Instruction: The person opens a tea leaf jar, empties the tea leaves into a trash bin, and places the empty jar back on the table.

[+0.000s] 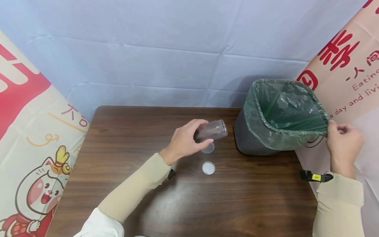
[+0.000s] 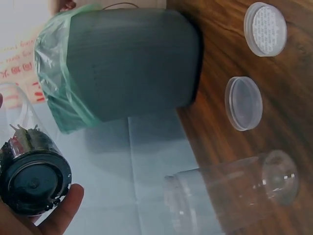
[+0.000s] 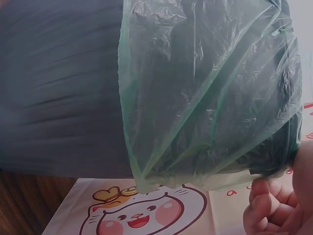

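My left hand (image 1: 184, 141) grips a clear plastic jar (image 1: 214, 129), tilted with its mouth toward the bin. Dark and reddish bits lie near its black-looking base (image 2: 33, 181) in the left wrist view. At the right, my right hand (image 1: 344, 144) pinches the rim of the grey trash bin (image 1: 251, 138), where a green bag (image 1: 260, 126) folds over the edge. Its curled fingers (image 3: 264, 205) show at the rim in the right wrist view. Below the held jar lie a clear lid (image 1: 208, 148) and a lid with a printed white liner (image 1: 208, 168).
In the left wrist view a second clear jar (image 2: 230, 191) stands on the wooden table (image 1: 133, 131); the left hand and held jar largely hide it in the head view. A pale blue cloth (image 1: 165, 59) hangs behind, with printed banners (image 1: 355, 98) at both sides.
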Motion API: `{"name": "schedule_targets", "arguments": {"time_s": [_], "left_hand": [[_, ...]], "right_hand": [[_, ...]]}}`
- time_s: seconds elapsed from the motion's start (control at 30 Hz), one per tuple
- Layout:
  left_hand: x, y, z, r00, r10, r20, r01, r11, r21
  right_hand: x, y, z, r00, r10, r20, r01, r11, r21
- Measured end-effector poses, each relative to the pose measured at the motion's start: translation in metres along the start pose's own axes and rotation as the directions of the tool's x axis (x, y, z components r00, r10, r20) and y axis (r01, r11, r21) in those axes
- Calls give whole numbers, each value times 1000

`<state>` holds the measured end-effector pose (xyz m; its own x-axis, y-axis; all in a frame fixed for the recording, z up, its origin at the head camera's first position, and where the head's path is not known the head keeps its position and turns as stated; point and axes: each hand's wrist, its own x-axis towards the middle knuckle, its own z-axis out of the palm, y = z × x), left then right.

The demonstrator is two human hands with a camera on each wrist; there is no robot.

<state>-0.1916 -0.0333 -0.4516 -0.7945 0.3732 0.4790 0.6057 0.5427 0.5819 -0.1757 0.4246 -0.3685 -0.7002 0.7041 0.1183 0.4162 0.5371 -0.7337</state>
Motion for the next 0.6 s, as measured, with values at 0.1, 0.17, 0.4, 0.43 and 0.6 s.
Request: {"name": "schedule_targets", "arguments": {"time_s": [0.1,0.17,0.4,0.43,0.6], "left_hand": [[9,3,1,1000,15,-2,-15,1000,12],[15,5,1,1000,20,2,-20,1000,13],[38,14,-1,999,2,50,-3,1000,13],[41,15,-1,999,1,54,-2,1000,18],[58,20,-4,997,37,67,-39,999,27]], "right_hand": [[1,0,0,1000,3,-3,-3,1000,-11],[1,-1,1,1000,11,-1,-11,1000,-7],[2,0,2,1000,11,-10,-11,1000,13],[2,0,2,1000,6,-12,-6,1000,11],[3,1,2,1000,11,-8,-11,1000,4]]}}
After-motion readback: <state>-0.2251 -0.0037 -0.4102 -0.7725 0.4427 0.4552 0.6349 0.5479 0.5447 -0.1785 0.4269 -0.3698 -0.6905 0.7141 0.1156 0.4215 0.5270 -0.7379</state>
